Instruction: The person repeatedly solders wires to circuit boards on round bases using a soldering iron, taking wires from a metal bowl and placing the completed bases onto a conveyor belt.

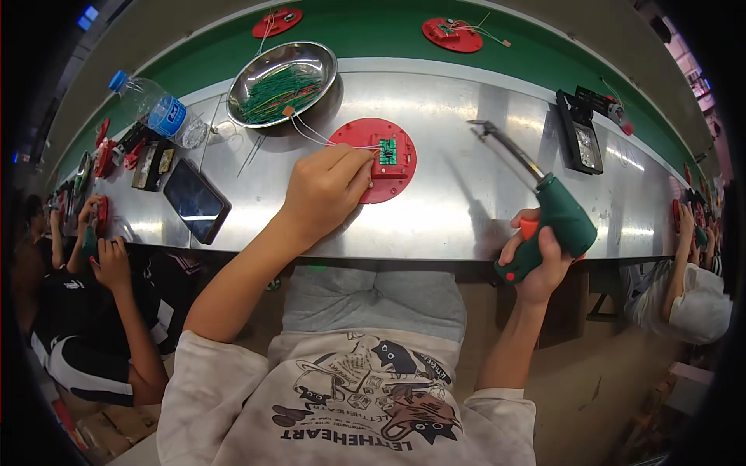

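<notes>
A round red plastic part (400,186) lies on the metal bench with a small green circuit board (388,152) on it. My left hand (330,185) rests on its left side, thumb and forefinger pinched on a thin wire at the board's edge. Pale wires (311,134) run from the board to a small brown connector (288,112). To the right, my right hand (544,260) is wrapped round the green handle of a soldering gun (566,217). Its metal tip points up and left, raised above the bench and apart from the board.
A steel bowl (330,92) of green and red wires stands behind. On the left are a phone (196,200) and a water bottle (167,113). A black open box (579,132) sits at right. More red parts (452,35) lie on the green strip. People work on both sides.
</notes>
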### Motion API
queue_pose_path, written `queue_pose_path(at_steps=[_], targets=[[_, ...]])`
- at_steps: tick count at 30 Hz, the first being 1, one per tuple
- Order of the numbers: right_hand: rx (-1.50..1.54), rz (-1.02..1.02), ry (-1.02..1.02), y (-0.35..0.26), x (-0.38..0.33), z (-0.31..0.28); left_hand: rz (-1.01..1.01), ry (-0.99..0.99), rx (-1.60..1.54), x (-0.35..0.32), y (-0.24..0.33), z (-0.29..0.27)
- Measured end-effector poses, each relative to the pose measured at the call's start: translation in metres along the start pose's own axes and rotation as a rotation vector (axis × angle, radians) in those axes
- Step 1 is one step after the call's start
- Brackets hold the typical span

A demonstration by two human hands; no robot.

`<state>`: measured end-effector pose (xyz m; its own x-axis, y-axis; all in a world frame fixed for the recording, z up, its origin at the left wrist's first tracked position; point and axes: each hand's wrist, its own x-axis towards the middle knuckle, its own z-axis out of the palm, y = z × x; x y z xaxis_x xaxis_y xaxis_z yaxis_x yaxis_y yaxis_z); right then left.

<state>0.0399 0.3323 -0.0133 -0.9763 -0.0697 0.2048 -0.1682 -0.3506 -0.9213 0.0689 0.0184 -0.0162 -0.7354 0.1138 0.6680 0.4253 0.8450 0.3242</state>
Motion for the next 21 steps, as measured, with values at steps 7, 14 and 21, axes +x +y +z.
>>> queue_pose_path(at_steps=[7, 14, 21], targets=[[-0.244, 0.048, -0.391, -0.001, -0.017, 0.018, -0.010, 0.029, -0.008, 0.001, -0.002, 0.001], [-0.258, 0.103, -0.428, 0.009, -0.014, 0.031, 0.025, 0.023, -0.019, 0.002, -0.004, 0.000], [-0.264, 0.104, -0.429, 0.003, -0.009, 0.032, -0.004, -0.026, -0.039, 0.000, -0.004, -0.003]])
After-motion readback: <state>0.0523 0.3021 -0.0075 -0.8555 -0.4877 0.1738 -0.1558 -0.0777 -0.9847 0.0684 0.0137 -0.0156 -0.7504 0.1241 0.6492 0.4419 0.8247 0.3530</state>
